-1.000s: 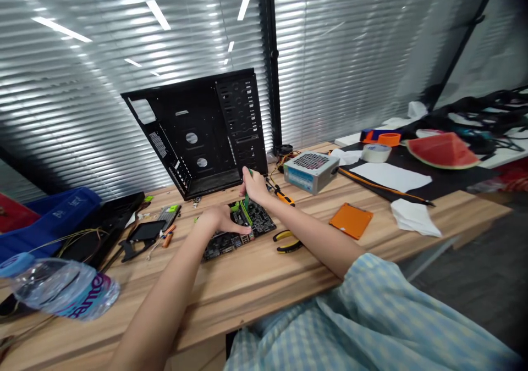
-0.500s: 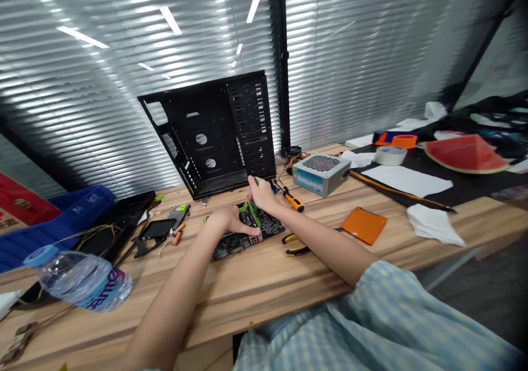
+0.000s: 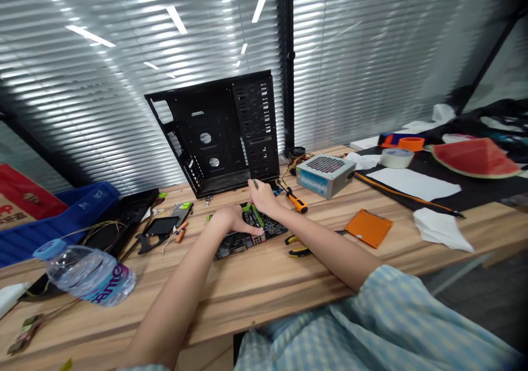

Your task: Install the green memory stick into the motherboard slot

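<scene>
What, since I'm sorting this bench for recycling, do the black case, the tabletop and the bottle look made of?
Black case: likely painted sheet metal, matte, with punched holes and slots. Tabletop: wood or wood-look laminate, satin, showing plank grain. Bottle: clear thin plastic, glossy, see-through, blue cap.

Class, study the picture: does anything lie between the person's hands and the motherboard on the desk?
Nothing visible does. The left hand rests directly on the motherboard, and the right hand holds a slim green part just over it.
</scene>
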The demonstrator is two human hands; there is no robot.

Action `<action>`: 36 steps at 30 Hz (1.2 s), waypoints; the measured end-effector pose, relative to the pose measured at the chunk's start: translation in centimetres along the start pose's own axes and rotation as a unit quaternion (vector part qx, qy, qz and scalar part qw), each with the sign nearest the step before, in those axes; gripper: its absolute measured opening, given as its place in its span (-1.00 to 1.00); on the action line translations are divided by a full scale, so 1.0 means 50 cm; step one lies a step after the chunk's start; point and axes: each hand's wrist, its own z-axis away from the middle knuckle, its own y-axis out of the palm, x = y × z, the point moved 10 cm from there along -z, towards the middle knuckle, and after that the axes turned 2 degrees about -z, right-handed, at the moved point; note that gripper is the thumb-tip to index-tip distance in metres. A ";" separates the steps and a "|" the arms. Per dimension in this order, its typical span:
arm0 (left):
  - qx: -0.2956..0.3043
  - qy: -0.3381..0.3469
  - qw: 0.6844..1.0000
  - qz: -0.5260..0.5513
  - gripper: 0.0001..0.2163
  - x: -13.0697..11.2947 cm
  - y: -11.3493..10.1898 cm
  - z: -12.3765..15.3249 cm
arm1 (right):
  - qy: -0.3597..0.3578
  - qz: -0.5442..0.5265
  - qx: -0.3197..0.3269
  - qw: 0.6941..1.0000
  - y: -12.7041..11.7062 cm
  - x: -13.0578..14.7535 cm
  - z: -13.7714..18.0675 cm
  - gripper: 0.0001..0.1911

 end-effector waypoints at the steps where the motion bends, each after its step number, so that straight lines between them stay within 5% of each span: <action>1: -0.001 0.000 1.000 0.001 0.08 -0.001 -0.001 0.001 | 0.004 0.007 -0.001 1.000 -0.001 0.000 0.000 -0.62; 15: -0.009 0.001 1.000 0.003 0.06 0.004 0.001 -0.007 | 0.022 0.054 0.011 0.998 0.004 0.016 0.006 -0.64; 23: -0.019 -0.006 1.000 0.011 0.09 0.007 -0.001 -0.009 | -0.052 0.156 0.025 0.986 0.033 0.043 0.021 -0.68; 36: -0.020 -0.004 1.000 0.007 0.04 0.007 -0.001 -0.010 | -0.051 0.133 0.018 0.990 0.021 0.040 0.023 -0.67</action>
